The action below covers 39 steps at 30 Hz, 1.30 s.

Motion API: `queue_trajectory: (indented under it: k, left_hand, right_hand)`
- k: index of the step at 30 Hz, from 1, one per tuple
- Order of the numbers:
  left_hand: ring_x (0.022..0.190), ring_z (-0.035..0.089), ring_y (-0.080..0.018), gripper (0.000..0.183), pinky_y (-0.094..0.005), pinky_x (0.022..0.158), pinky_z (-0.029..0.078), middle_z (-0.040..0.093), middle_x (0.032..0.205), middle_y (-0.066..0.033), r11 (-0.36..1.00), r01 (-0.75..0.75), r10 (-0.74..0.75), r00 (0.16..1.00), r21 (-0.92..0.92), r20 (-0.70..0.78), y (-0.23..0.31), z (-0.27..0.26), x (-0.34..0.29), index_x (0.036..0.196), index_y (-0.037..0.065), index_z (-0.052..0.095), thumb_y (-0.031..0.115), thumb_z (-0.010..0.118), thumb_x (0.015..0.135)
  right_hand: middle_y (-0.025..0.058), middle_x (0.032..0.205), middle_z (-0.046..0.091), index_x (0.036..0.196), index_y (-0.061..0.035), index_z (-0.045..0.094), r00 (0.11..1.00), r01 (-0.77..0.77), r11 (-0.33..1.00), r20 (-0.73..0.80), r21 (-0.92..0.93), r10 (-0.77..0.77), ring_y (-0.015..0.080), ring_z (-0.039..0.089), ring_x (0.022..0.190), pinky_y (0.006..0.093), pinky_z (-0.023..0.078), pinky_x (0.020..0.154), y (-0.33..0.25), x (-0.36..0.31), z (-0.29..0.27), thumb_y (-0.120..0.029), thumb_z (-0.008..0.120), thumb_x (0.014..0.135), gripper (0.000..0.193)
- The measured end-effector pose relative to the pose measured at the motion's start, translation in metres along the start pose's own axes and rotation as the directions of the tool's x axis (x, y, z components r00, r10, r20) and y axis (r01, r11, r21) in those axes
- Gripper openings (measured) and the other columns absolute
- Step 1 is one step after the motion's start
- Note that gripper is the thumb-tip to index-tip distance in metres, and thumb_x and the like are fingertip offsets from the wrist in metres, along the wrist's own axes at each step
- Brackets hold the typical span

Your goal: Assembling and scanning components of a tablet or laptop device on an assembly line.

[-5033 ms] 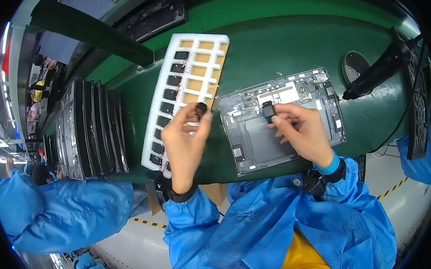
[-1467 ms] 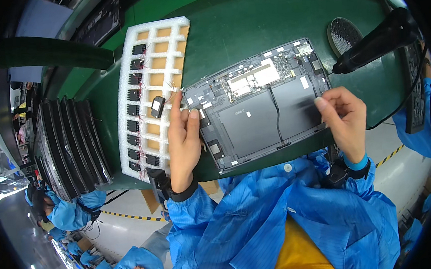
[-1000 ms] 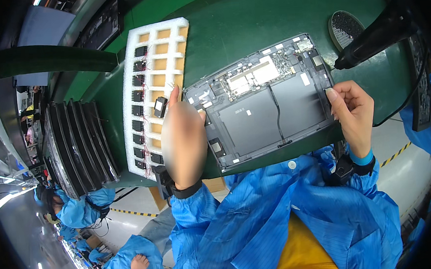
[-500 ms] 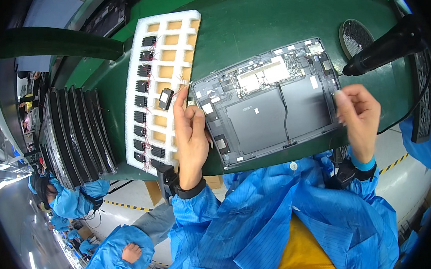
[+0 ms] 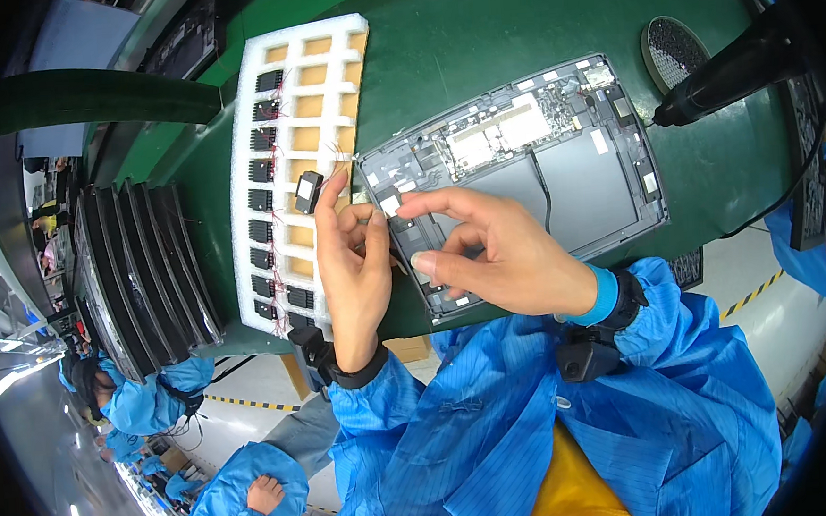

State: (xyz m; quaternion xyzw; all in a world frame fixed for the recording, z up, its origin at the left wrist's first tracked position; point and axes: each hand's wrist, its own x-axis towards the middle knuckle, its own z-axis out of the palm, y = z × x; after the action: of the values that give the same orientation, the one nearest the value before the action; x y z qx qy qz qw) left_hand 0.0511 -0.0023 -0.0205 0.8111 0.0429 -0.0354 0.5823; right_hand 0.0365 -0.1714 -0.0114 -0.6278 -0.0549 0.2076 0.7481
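A tablet-like device with its back off [image 5: 579, 191] lies on the green bench, showing a circuit board along its far edge and a large dark battery. My left hand [image 5: 353, 281] is at its left edge, fingers bent. A small black wired module [image 5: 308, 192] with a pale label sits against the index finger, tilted over the white foam tray [image 5: 245, 174]; the exact grip is hidden. My right hand [image 5: 503, 257] hovers over the device's left part, thumb and index finger apart, nothing between them. Several similar black modules [image 5: 259, 171] with thin red wires fill tray slots.
A stack of dark panels [image 5: 144, 274] stands at the left. At the right are a black electric screwdriver [image 5: 724, 88] and a round dish [image 5: 673, 53] of small parts. A co-worker's hand [image 5: 265, 494] rests below left.
My right hand has left the device's right edge and crossed to its left side. My left hand stays by the left edge with the module beside its finger. The view has shifted slightly.
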Motion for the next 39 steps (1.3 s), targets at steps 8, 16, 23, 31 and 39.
queue_trajectory:
  k: [8,16,23,31,39]
  left_hand:
    - [0.061,0.051,-0.0054,0.049,-0.0172,0.052,0.042,0.056,0.081,-0.0028,0.998,0.041,-0.04,0.999,-0.042,0.026,0.002,-0.002,-0.001,0.134,0.006,0.036,-0.005,0.045,0.086]
    - [0.062,0.052,-0.0043,0.046,-0.0163,0.05,0.042,0.056,0.085,-0.0033,0.998,0.054,-0.053,0.998,-0.038,0.034,0.001,-0.003,-0.001,0.133,0.004,0.036,-0.004,0.046,0.088]
    - [0.068,0.054,-0.0053,0.049,-0.0166,0.052,0.043,0.055,0.094,-0.0059,0.99,0.085,-0.077,0.995,-0.112,0.068,-0.001,-0.006,-0.003,0.133,0.004,0.035,-0.006,0.047,0.087]
    - [0.069,0.053,-0.0056,0.049,-0.017,0.052,0.043,0.054,0.095,-0.0055,0.994,0.064,-0.056,0.995,-0.089,0.082,-0.002,-0.006,-0.004,0.133,0.004,0.034,-0.005,0.048,0.087]
    - [0.065,0.054,-0.0054,0.048,-0.0169,0.053,0.043,0.058,0.095,-0.005,0.993,0.06,-0.054,0.997,-0.103,0.056,-0.005,-0.004,-0.004,0.133,0.004,0.035,-0.002,0.047,0.088]
  right_hand:
    - [0.0159,0.116,0.053,0.124,0.0052,0.043,0.991,-0.059,0.947,-0.092,0.316,0.093,0.0109,0.061,0.067,0.0221,0.054,0.056,0.001,0.014,0.002,-0.009,0.06,0.084,0.046]
    - [0.0117,0.087,0.062,0.112,0.0036,0.055,0.99,0.09,0.958,-0.078,-0.273,-0.115,0.0189,0.062,0.063,0.0309,0.049,0.055,0.006,0.031,0.007,-0.008,0.061,0.079,0.035]
    - [0.0128,0.077,0.062,0.103,-0.0002,0.06,0.922,0.232,0.762,-0.113,-0.605,-0.37,0.0286,0.061,0.06,0.0361,0.047,0.055,0.008,0.035,0.015,-0.007,0.063,0.077,0.027]
    - [0.0157,0.072,0.064,0.09,0.0019,0.064,0.9,0.232,0.733,-0.146,-0.64,-0.411,0.03,0.062,0.059,0.0365,0.049,0.055,0.008,0.041,0.011,-0.006,0.063,0.076,0.016]
    - [0.0148,0.072,0.065,0.088,0.0019,0.065,0.886,0.235,0.695,-0.143,-0.68,-0.441,0.0271,0.064,0.059,0.0339,0.05,0.054,0.007,0.045,0.013,-0.006,0.064,0.076,0.015]
